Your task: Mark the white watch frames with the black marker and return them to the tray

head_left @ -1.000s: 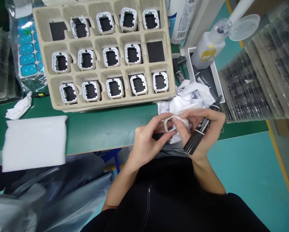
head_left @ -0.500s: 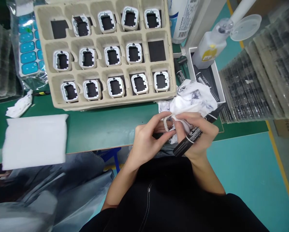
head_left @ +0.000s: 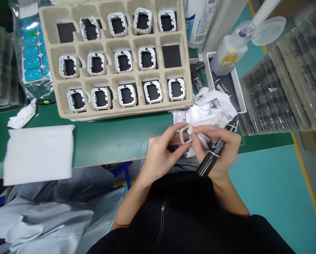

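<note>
Frame (head_left: 181,137), pale and hollow, is held up by the surface's (head_left: 107,139) near edge. It looks light and stiff, perhaps slick and easily scuffed; its rim seems the best hold. The left hand's (head_left: 161,155) fingers clamp that rim; the right hand's (head_left: 226,158) pinch white cloth (head_left: 209,111) against it, marker (head_left: 213,152) lodged across them. Beyond sits a tray (head_left: 123,112) of similar frames.
</note>
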A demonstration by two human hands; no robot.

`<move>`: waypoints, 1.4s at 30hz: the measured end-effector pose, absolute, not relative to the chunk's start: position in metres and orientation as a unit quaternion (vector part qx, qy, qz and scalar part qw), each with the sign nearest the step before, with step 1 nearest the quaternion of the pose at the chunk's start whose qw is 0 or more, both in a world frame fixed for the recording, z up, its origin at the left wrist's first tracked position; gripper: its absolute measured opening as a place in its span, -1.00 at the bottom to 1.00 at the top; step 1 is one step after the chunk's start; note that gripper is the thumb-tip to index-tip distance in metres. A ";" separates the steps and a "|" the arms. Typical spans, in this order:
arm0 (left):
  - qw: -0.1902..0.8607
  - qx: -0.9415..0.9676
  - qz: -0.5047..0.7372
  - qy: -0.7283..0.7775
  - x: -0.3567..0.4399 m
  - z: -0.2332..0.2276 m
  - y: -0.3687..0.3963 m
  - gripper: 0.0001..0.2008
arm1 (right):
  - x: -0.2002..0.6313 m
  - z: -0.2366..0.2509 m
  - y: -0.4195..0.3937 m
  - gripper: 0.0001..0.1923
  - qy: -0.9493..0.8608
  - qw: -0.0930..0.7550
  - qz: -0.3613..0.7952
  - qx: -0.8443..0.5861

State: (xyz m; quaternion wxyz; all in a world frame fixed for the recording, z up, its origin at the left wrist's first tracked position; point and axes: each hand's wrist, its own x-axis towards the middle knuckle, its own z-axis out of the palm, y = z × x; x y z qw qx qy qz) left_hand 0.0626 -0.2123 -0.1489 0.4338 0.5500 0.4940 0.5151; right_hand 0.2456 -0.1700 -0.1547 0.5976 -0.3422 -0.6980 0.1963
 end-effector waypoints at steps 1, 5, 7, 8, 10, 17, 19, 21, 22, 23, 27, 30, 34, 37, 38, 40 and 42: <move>0.431 0.551 0.515 0.495 0.063 -0.148 -0.212 -0.45 | 0.247 -0.153 -0.172 -0.39 -0.691 0.592 0.217 -0.354; 0.421 0.554 0.515 0.500 0.063 -0.146 -0.211 -0.47 | 0.253 -0.151 -0.178 -0.43 -0.677 0.572 0.259 -0.384; 0.417 0.554 0.520 0.499 0.063 -0.146 -0.212 -0.48 | 0.253 -0.150 -0.178 -0.49 -0.666 0.583 0.271 -0.378; 0.416 0.552 0.523 0.498 0.063 -0.146 -0.212 -0.48 | 0.252 -0.150 -0.178 -0.51 -0.659 0.594 0.273 -0.372; 0.417 0.547 0.528 0.498 0.063 -0.146 -0.212 -0.48 | 0.249 -0.149 -0.176 -0.53 -0.647 0.616 0.263 -0.365; 0.421 0.539 0.536 0.495 0.062 -0.144 -0.210 -0.48 | 0.243 -0.148 -0.177 -0.53 -0.638 0.632 0.252 -0.360; 0.420 0.536 0.539 0.495 0.062 -0.144 -0.210 -0.47 | 0.242 -0.147 -0.179 -0.56 -0.634 0.632 0.259 -0.362; 0.422 0.534 0.540 0.495 0.062 -0.143 -0.210 -0.47 | 0.242 -0.146 -0.181 -0.57 -0.632 0.626 0.273 -0.366; 0.424 0.533 0.541 0.493 0.063 -0.143 -0.210 -0.47 | 0.242 -0.145 -0.182 -0.55 -0.633 0.621 0.280 -0.367; 0.427 0.533 0.542 0.490 0.063 -0.143 -0.210 -0.48 | 0.242 -0.145 -0.182 -0.53 -0.635 0.617 0.285 -0.367; 0.432 0.531 0.542 0.488 0.063 -0.143 -0.210 -0.48 | 0.242 -0.144 -0.184 -0.49 -0.633 0.613 0.285 -0.378; 0.441 0.522 0.543 0.488 0.061 -0.144 -0.209 -0.44 | 0.242 -0.144 -0.185 -0.47 -0.627 0.618 0.282 -0.381; 0.480 0.504 0.543 0.470 0.057 -0.143 -0.209 -0.44 | 0.243 -0.145 -0.184 -0.46 -0.630 0.628 0.237 -0.391; 0.510 0.492 0.551 0.441 0.055 -0.141 -0.207 -0.48 | 0.244 -0.145 -0.183 -0.43 -0.641 0.647 0.210 -0.355; 0.516 0.490 0.555 0.432 0.055 -0.140 -0.207 -0.49 | 0.244 -0.145 -0.183 -0.41 -0.643 0.652 0.208 -0.344; 0.520 0.488 0.559 0.423 0.054 -0.140 -0.206 -0.48 | 0.242 -0.145 -0.184 -0.37 -0.640 0.658 0.209 -0.338; 0.518 0.489 0.556 0.428 0.053 -0.140 -0.205 -0.46 | 0.239 -0.145 -0.187 -0.34 -0.630 0.659 0.211 -0.352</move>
